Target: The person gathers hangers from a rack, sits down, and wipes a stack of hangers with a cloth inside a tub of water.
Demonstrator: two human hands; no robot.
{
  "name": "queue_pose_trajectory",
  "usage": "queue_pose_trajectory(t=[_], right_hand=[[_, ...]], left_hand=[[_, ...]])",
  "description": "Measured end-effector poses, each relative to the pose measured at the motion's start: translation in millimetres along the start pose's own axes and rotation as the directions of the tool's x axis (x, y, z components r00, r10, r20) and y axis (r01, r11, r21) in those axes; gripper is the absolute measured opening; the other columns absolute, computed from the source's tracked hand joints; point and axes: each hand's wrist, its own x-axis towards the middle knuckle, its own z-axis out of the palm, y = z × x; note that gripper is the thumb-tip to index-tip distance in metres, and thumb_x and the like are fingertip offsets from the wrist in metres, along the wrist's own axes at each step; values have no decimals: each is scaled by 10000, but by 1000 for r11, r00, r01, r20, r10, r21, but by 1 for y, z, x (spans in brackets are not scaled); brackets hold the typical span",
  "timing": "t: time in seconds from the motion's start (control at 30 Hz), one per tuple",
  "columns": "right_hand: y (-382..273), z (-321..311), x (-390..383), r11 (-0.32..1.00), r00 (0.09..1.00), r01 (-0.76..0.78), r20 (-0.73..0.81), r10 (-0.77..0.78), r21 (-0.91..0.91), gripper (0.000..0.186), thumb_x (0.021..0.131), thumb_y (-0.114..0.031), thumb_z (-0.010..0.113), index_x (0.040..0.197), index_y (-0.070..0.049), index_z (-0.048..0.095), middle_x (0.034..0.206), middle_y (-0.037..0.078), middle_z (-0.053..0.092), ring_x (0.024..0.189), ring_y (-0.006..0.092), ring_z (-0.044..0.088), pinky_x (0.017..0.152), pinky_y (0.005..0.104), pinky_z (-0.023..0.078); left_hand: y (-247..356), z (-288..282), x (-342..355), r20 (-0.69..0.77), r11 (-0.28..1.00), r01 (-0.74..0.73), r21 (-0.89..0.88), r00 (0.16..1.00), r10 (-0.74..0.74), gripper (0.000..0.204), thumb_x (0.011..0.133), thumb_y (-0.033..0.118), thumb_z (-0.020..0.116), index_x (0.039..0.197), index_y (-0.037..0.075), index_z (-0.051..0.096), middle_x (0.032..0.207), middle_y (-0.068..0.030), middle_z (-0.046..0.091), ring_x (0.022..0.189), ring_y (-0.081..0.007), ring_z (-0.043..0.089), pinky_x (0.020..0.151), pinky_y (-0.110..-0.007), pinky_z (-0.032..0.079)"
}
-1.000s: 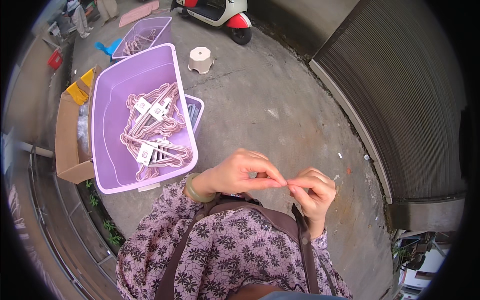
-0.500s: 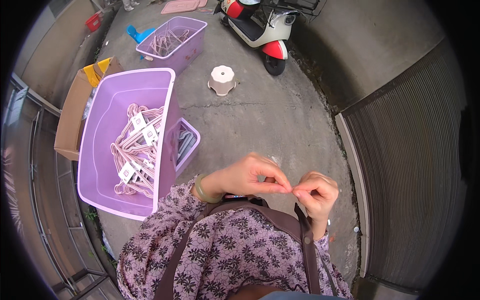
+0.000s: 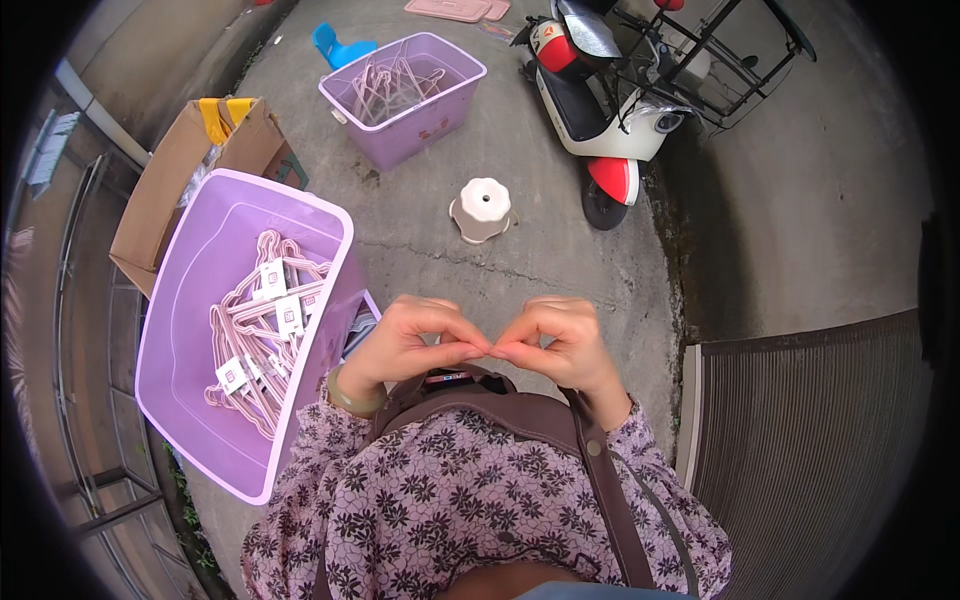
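My left hand [image 3: 405, 345] and my right hand [image 3: 560, 345] are raised in front of my chest, thumbs and forefingers pinched and touching tip to tip. Something tiny sits in the pinch, too small to identify. A green bangle [image 3: 345, 397] circles my left wrist. Brown bag straps [image 3: 520, 412] cross my flowered top just under the hands. Left of my left hand stands a large purple tub [image 3: 195, 235] holding several pink hangers [image 3: 262, 335] with white tags.
On the concrete ahead are a small white stool [image 3: 482, 208], a second purple tub [image 3: 425, 115] with hangers, an open cardboard box [image 3: 160, 190], a blue chair [image 3: 335, 45] and a parked red-and-white scooter [image 3: 600, 115]. A ribbed metal panel [image 3: 810, 450] lies at right.
My hands have drawn together until the fingertips meet. The view has swung, so the tub now lies lower left and the scooter and far tub show more fully.
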Motion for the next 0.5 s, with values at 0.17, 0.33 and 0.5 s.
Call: queue_pose_trajectory(t=[0.17, 0.33, 0.5], right_hand=[[51, -54, 73, 996, 999, -39, -27, 41, 76, 103, 679, -83, 736, 664, -43, 642, 567, 31, 580, 462, 105, 496, 443, 235, 349], [113, -93, 148, 996, 1000, 1, -5, -1, 84, 100, 678, -76, 733, 667, -39, 641, 561, 29, 576, 462, 104, 496, 441, 235, 346], [177, -137, 234, 995, 999, 18, 46, -23, 101, 95, 687, -99, 727, 681, -45, 649, 567, 16, 585, 465, 106, 509, 460, 243, 364]], left_hand=[[-23, -40, 94, 7, 1000, -14, -3, 1000, 14, 90, 768, 68, 673, 853, 44, 686, 708, -57, 639, 607, -124, 587, 533, -251, 426], [-61, -88, 174, -12, 1000, -26, 5, 1000, 26, 89, 768, 57, 674, 854, 37, 684, 712, -52, 637, 580, -108, 570, 522, -237, 426], [-101, -136, 256, -101, 1000, -18, -18, 995, 16, 77, 744, 23, 675, 820, 18, 678, 716, -66, 645, 590, -130, 565, 527, -249, 419]])
